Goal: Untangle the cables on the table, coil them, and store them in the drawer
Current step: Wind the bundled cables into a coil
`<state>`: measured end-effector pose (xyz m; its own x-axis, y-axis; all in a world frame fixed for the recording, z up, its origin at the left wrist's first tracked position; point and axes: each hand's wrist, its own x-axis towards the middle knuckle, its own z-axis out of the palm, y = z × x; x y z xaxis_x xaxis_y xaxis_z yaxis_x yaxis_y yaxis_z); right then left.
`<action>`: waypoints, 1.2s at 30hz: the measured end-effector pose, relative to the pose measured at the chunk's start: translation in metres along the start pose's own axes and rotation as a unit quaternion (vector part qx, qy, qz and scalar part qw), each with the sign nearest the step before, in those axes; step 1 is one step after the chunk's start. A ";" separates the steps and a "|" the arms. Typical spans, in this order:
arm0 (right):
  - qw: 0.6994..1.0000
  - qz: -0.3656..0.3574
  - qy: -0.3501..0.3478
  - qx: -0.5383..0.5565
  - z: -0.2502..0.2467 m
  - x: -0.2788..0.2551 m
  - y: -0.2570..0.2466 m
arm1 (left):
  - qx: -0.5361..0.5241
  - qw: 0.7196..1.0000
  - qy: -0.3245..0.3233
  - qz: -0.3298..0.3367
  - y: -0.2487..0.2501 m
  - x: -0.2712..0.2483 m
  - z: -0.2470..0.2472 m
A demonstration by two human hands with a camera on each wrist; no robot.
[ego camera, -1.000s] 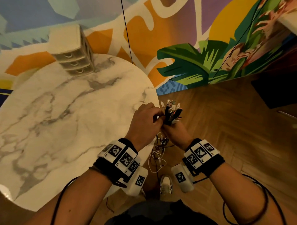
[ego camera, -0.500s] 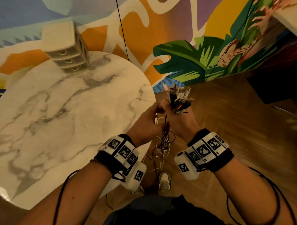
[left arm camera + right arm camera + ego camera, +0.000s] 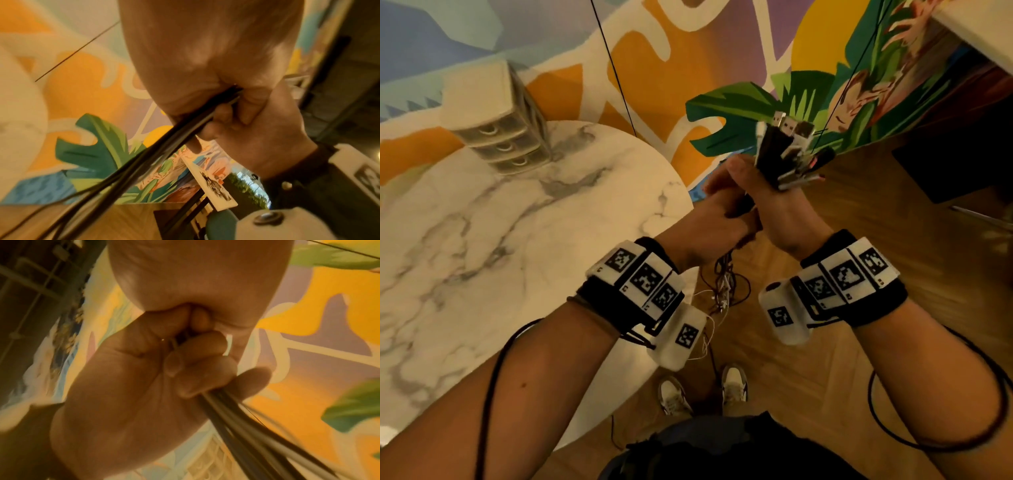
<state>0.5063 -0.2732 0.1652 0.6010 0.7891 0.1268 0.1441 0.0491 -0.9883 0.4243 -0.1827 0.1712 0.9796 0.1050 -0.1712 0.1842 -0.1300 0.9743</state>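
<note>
A bundle of several black and white cables is held in the air past the table's right edge. Its plug ends [image 3: 787, 150] stick up out of my right hand [image 3: 765, 197], which grips the bundle just under them. My left hand [image 3: 722, 212] grips the same strands right below, touching the right hand. The tangled rest of the cables [image 3: 726, 284] hangs between my wrists towards the floor. In the left wrist view the taut cables [image 3: 144, 154] run out of the closed fist. The right wrist view shows curled fingers [image 3: 195, 366] round the strands [image 3: 257, 426].
The round marble table [image 3: 517, 257] lies to the left, with a small three-drawer unit [image 3: 496, 137] at its far edge, all drawers closed. A painted wall stands behind. Wooden floor and my shoes [image 3: 734, 387] are below; a dark cabinet [image 3: 955, 164] is at right.
Both hands have risen and moved away from me with the bundle. The plug ends now stand higher, and more of the hanging tangle has come up off the floor.
</note>
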 end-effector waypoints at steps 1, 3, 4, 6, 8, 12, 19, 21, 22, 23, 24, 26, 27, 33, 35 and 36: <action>0.999 0.029 -0.026 0.027 -0.003 -0.001 0.002 | 0.006 1.000 0.010 -0.006 0.001 0.002 0.000; 0.988 0.074 -0.080 0.113 -0.006 -0.007 0.011 | -0.012 0.999 0.037 -0.001 0.003 0.004 -0.001; 0.980 0.089 -0.105 0.141 -0.004 -0.012 0.018 | -0.030 0.998 0.051 -0.001 0.005 0.004 -0.003; 0.978 0.096 -0.142 0.115 0.006 -0.021 0.034 | -0.082 0.994 0.066 0.002 0.007 0.003 -0.006; 0.980 0.118 -0.142 0.073 0.021 -0.026 0.048 | -0.104 0.990 0.097 0.002 0.011 0.004 -0.007; 0.979 0.184 -0.087 0.001 0.040 -0.026 0.093 | 0.124 0.975 0.182 0.029 0.028 0.005 -0.011; 0.933 0.342 -0.020 -0.110 0.028 -0.044 0.175 | 0.549 0.810 0.129 0.163 0.084 0.004 -0.035; 0.907 0.395 -0.013 -0.146 0.014 -0.063 0.196 | 0.593 0.764 0.163 0.195 0.098 0.007 -0.050; 0.894 0.415 -0.012 -0.165 0.007 -0.071 0.204 | 0.608 0.745 0.182 0.206 0.103 0.008 -0.056; 0.885 0.431 -0.011 -0.176 0.001 -0.076 0.208 | 0.616 0.731 0.195 0.219 0.105 0.010 -0.060; 0.880 0.438 -0.013 -0.182 -0.002 -0.078 0.210 | 0.621 0.722 0.196 0.236 0.105 0.009 -0.062; 0.880 0.442 -0.004 -0.176 -0.004 -0.072 0.205 | 0.632 0.706 0.176 0.265 0.098 0.008 -0.057; 0.881 0.442 0.015 -0.169 -0.004 -0.065 0.200 | 0.632 0.703 0.176 0.273 0.091 0.009 -0.054; 0.924 0.375 0.081 0.010 -0.015 -0.043 0.136 | 0.535 0.818 0.142 0.157 0.038 0.015 -0.018; 0.942 0.320 0.088 0.049 -0.021 -0.038 0.105 | 0.477 0.860 0.143 0.109 0.021 0.021 -0.006; 0.948 0.297 0.087 0.069 -0.023 -0.036 0.091 | 0.447 0.877 0.154 0.087 0.015 0.025 -0.001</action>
<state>0.5158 -0.3113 0.0728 0.6660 0.5899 -0.4565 -0.3583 -0.2838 -0.8895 0.4512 -0.1807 0.1822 0.9561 0.2515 0.1504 0.1592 -0.8767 0.4539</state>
